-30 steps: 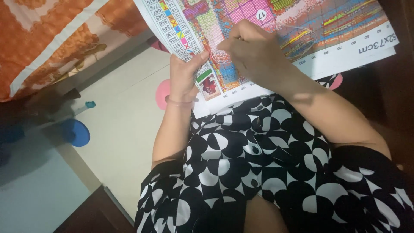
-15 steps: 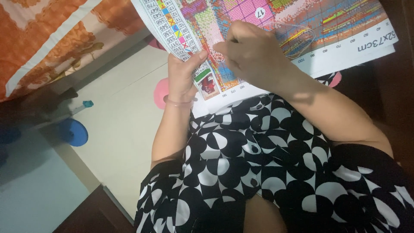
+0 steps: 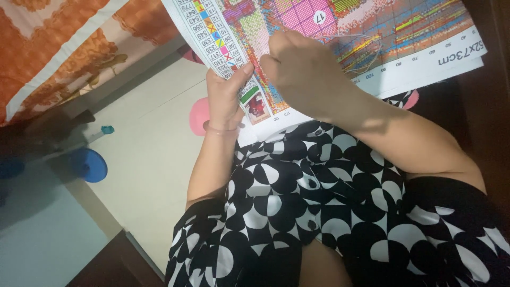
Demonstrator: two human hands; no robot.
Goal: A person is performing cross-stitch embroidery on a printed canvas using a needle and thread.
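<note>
From my feed: left hand [image 3: 226, 98] pinches the cross-stitch canvas [image 3: 340, 32] edge in a tight grip; right hand [image 3: 300, 66] sits closed on it, thread [image 3: 366, 50] looping beside.

Pale tiled floor [image 3: 154, 154], orange patterned bedspread [image 3: 58, 48].
</note>
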